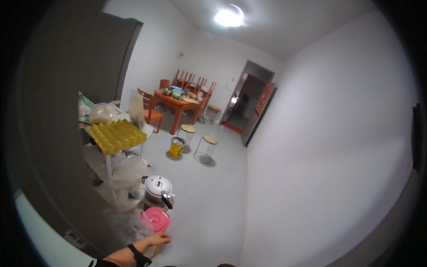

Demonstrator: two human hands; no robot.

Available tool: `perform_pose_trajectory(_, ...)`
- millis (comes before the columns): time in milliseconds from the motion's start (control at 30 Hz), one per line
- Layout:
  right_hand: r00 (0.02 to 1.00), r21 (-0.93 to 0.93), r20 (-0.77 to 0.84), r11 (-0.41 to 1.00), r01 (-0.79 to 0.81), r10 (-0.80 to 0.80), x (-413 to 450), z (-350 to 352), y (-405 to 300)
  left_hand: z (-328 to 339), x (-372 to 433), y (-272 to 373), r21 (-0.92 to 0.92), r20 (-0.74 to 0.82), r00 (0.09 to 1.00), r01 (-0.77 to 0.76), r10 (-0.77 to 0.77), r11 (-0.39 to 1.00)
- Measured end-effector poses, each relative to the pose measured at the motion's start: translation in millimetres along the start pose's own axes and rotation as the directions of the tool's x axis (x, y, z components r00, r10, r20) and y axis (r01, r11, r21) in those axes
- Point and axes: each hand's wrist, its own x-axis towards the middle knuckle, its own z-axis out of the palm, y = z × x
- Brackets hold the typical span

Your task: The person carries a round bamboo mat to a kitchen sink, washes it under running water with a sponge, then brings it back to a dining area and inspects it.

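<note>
My left hand (159,239) reaches in from the bottom left, with a black band on the wrist. Its fingers are loosely curled, and nothing shows in them; the palm side is hidden. Just beyond the hand is a pink plastic lid (156,218), with a crumpled clear plastic bag (131,225) to its left. Farther on stands a pressure cooker (158,187) with a silver lid and a black handle. My right hand is out of view.
A white shelf rack (110,173) on the left carries bags and a yellow egg tray (116,135). Beyond are a yellow bucket (176,148), two round stools (210,139), a laden wooden table (180,104) and an open door (258,115). A white wall (320,150) runs along the right.
</note>
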Motion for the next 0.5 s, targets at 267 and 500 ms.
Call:
perform_pose_trajectory(267,0.958,-0.105,0.041,0.952,0.286,-0.283,281.3,-46.3,-123.8,-44.7,104.8,53.1,-0.167,-0.404,0.883,0.185,-0.239,0.968)
perform_pose_trajectory(500,0.730,0.238,-0.468,0.724,0.647,-0.498,459.5,-84.7,-224.0,-123.5,158.6,79.3,-0.351,-0.632,0.721,0.059,-0.284,0.934)
